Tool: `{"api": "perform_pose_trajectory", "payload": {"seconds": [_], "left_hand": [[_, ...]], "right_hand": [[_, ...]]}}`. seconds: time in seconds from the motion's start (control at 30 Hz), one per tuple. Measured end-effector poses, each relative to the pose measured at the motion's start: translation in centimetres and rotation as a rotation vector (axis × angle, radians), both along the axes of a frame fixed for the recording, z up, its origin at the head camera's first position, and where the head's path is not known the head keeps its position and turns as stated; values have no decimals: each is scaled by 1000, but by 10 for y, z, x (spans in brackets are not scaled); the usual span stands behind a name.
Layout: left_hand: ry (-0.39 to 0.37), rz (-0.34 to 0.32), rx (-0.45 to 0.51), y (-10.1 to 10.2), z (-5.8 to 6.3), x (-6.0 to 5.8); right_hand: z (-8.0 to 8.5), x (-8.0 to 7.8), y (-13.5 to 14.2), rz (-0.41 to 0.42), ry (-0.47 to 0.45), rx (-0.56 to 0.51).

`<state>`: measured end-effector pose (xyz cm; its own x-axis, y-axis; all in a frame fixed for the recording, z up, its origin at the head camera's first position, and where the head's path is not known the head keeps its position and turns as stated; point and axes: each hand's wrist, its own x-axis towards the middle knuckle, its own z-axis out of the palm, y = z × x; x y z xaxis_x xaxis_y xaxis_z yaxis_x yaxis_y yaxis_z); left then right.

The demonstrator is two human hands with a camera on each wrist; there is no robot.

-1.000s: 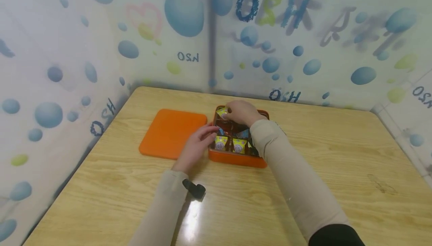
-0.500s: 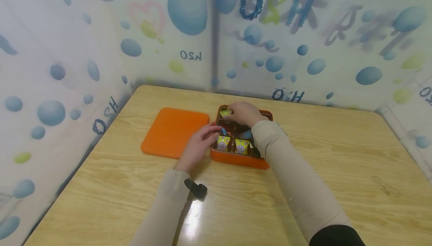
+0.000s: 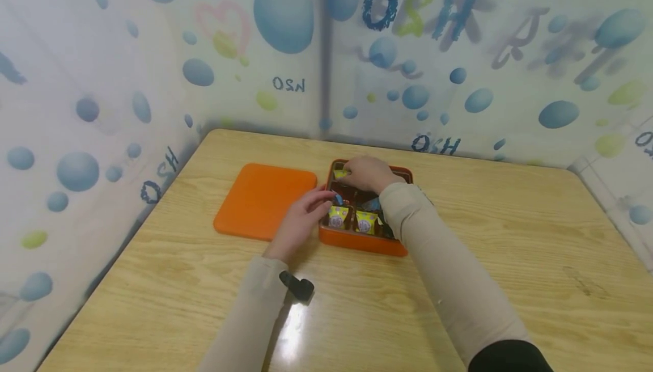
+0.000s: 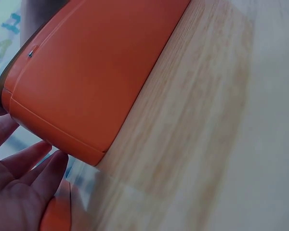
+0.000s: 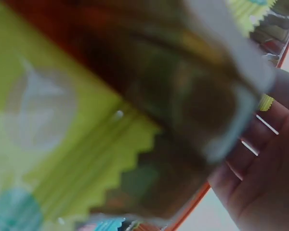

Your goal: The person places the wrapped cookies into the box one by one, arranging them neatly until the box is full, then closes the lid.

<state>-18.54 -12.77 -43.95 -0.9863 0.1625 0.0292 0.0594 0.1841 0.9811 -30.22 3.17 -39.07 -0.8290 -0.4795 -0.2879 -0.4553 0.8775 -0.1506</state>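
Note:
An orange box (image 3: 363,241) with dark compartments stands on the table, filled with small wrapped candies. At its back left compartment, my right hand (image 3: 368,172) reaches in and pinches a yellow wrapped candy (image 3: 339,174); most of its fingertips are hidden in the box. My left hand (image 3: 301,216) holds the box's left side, with a digit over the rim and other fingers along the outer wall, as the left wrist view shows. Two yellow candies (image 3: 366,222) lie in the front compartments. Blue-wrapped candies (image 3: 371,204) show in the middle row, partly covered by the right arm.
An orange lid (image 3: 260,199) lies flat to the left of the box, close by the left hand. The wooden table (image 3: 490,236) meets a patterned wall (image 3: 285,111) behind and at the left. In the right wrist view, a yellow wrapper (image 5: 33,110) looms close and blurred.
My right hand has lowered the yellow candy a little deeper into the back left compartment. The left hand has stayed at the box's left side. The camera view shifted slightly at first.

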Motion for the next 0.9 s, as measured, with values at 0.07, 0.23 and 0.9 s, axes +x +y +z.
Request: {"api": "perform_pose_trajectory", "payload": {"seconds": [0.07,0.23,0.9], "left_hand": [[13,7,7,-1,-8,-4],[19,19,3,-1,-20,-8],[18,24,-16,0,-19,-8]], "right_hand": [[0,1,-1,1,-18,10],[-2,0,-2,-7,-54,20],[-6,1,4,-8,208,-72]]}}
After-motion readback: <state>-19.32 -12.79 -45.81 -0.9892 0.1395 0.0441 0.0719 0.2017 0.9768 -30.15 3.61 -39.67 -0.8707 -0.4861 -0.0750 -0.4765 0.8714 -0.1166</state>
